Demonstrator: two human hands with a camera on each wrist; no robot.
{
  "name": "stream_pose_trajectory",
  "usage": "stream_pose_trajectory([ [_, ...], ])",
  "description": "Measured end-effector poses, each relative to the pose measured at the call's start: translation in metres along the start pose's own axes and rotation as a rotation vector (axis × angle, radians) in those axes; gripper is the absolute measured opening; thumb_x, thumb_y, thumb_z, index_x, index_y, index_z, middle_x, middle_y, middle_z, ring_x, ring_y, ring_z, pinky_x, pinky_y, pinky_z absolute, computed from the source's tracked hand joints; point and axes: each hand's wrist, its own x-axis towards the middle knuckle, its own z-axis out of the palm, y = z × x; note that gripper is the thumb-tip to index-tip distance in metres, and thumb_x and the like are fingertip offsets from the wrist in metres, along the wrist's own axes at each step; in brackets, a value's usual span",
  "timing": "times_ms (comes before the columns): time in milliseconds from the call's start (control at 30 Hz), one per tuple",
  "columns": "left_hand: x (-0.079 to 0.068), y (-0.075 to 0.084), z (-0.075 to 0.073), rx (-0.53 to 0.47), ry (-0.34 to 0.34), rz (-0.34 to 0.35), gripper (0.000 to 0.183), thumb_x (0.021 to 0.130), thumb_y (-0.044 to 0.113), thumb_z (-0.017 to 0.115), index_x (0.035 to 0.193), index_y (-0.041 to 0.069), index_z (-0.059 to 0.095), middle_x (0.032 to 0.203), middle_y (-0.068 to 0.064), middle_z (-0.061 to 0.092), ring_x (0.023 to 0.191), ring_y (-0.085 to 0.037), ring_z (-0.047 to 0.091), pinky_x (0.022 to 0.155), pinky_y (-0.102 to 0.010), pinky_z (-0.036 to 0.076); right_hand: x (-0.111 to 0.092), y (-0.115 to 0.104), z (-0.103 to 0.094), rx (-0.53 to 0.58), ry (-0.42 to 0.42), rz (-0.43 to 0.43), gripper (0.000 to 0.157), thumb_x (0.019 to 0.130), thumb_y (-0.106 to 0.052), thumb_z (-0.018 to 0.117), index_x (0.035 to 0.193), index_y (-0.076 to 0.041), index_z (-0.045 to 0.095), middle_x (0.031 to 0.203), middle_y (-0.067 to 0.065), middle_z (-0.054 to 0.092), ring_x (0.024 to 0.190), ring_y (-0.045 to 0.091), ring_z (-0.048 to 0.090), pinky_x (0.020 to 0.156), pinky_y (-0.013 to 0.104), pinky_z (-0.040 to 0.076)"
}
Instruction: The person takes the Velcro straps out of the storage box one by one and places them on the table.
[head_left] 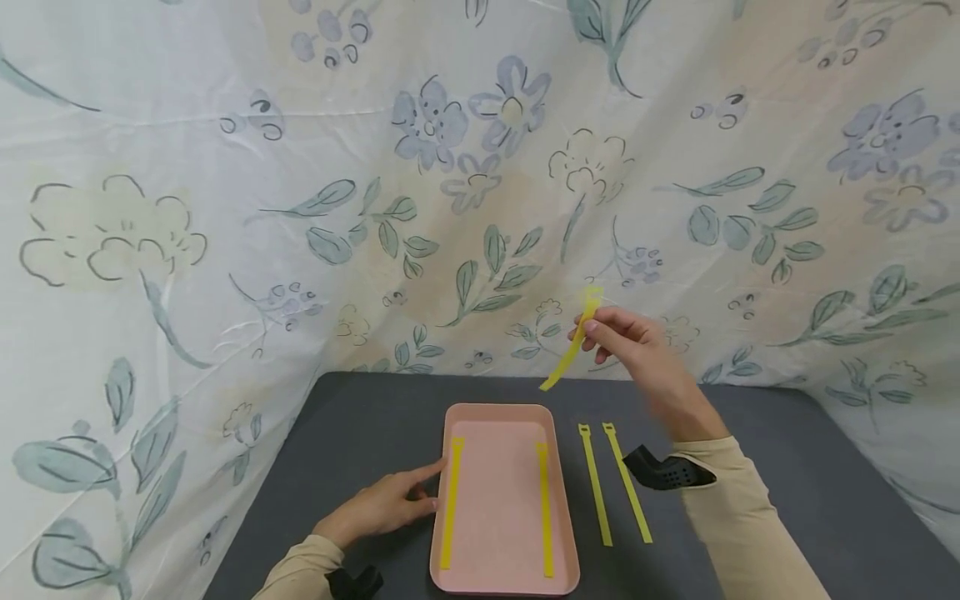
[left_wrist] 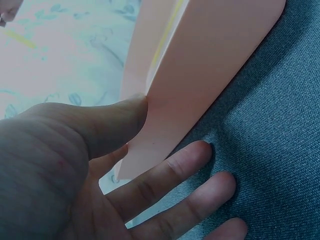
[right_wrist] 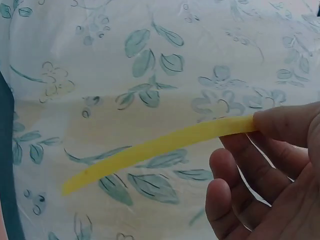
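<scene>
My right hand (head_left: 633,346) pinches a yellow hook-and-loop cable strap (head_left: 567,357) between thumb and fingers, raised above the far side of the table. Its slotted head points up, and the long tail (right_wrist: 140,154) hangs free in a slight curve. Two more yellow straps lie lengthwise in the pink tray (head_left: 498,500), one along the left side (head_left: 452,508) and one along the right (head_left: 545,512). At the tray's left edge rests my left hand (head_left: 390,502), fingers loosely extended. Its thumb (left_wrist: 120,117) touches the rim in the left wrist view.
To the right of the tray, two yellow straps (head_left: 595,483) lie side by side on the dark grey tabletop (head_left: 375,417). A floral-patterned cloth (head_left: 450,208) hangs behind and around the table. Black wrist mounts (head_left: 670,469) sit on both sleeves.
</scene>
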Motion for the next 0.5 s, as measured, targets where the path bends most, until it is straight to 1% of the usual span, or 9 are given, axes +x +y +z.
stream_pose_trajectory([
  [167, 0.001, -0.001, 0.001, 0.008, 0.006, 0.001, 0.068, 0.097, 0.033, 0.069, 0.157, 0.019, 0.041, 0.090, -0.001, 0.063, 0.075, -0.016, 0.056, 0.062, -0.033, 0.042, -0.006, -0.005, -0.020, -0.001, 0.037, -0.056, 0.017, 0.105, -0.022, 0.058, 0.115, -0.013, 0.068, 0.095, -0.007, 0.073, 0.084, 0.013, 0.062, 0.073, 0.022, 0.050],
  [233, 0.002, -0.002, 0.001, 0.008, 0.006, -0.002, 0.068, 0.097, 0.033, 0.070, 0.157, 0.019, 0.041, 0.091, -0.001, 0.063, 0.075, -0.016, 0.056, 0.063, -0.033, 0.042, -0.008, -0.007, -0.027, -0.001, 0.058, -0.059, 0.018, 0.104, -0.021, 0.059, 0.117, -0.013, 0.068, 0.096, -0.007, 0.074, 0.084, 0.011, 0.063, 0.072, 0.021, 0.050],
  [367, 0.002, -0.003, 0.001, -0.002, 0.002, -0.009, 0.069, 0.096, 0.034, 0.070, 0.157, 0.020, 0.041, 0.092, -0.002, 0.063, 0.076, -0.017, 0.056, 0.063, -0.034, 0.042, -0.013, -0.010, -0.040, 0.009, 0.095, -0.062, 0.018, 0.103, -0.019, 0.060, 0.117, -0.013, 0.069, 0.096, -0.008, 0.074, 0.082, 0.009, 0.064, 0.069, 0.020, 0.050],
  [500, 0.003, -0.003, 0.000, -0.017, -0.007, 0.006, 0.068, 0.097, 0.033, 0.069, 0.157, 0.021, 0.040, 0.091, -0.002, 0.065, 0.075, -0.016, 0.057, 0.062, -0.033, 0.044, -0.019, -0.012, -0.054, 0.030, 0.125, -0.055, 0.019, 0.103, -0.018, 0.061, 0.118, -0.012, 0.070, 0.099, -0.007, 0.074, 0.081, 0.010, 0.064, 0.070, 0.020, 0.049],
])
